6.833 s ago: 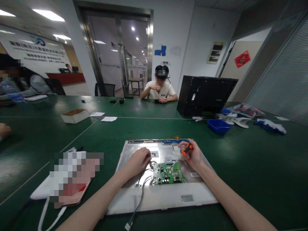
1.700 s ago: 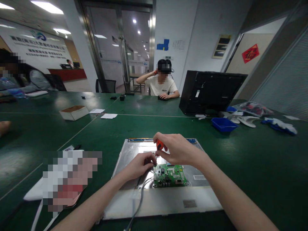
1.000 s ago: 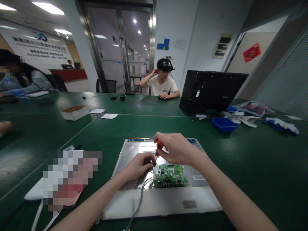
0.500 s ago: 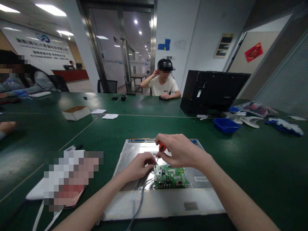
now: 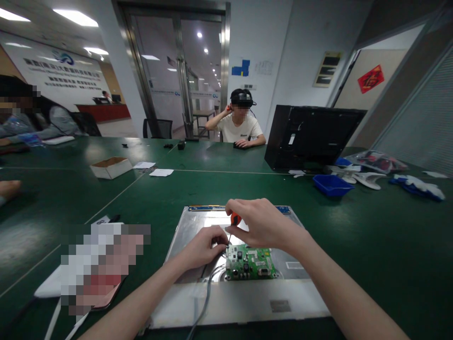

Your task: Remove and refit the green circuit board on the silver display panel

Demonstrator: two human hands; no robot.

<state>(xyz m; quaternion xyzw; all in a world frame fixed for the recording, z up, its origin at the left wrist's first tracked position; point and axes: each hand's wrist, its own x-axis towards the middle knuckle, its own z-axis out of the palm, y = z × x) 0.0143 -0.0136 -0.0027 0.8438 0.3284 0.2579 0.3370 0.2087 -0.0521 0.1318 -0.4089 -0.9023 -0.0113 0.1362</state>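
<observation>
A metal-backed display panel [image 5: 198,302] lies flat on the green table, with a green circuit board [image 5: 253,262] on its middle. Fingers closed round its red and black handle, my right hand [image 5: 260,222] holds a screwdriver [image 5: 235,219]; the thin shaft points down at the board's upper left corner. Beside that corner is my left hand [image 5: 207,245], its thumb and fingers pinched together near the screwdriver tip. What lies between them is too small to make out. Grey cables [image 5: 207,295] run from the board's left side over the panel's lower edge.
Left of the panel lie a phone-like pink object [image 5: 106,297] and white cables. Farther off are an open carton [image 5: 111,168], papers, a black monitor [image 5: 314,137], a blue tray [image 5: 332,185] and gloves [image 5: 417,186]. One person sits opposite [image 5: 240,123], another at the left.
My right hand and the screwdriver have shifted slightly left, and the handle is turned a little. My left hand keeps its place at the board's corner.
</observation>
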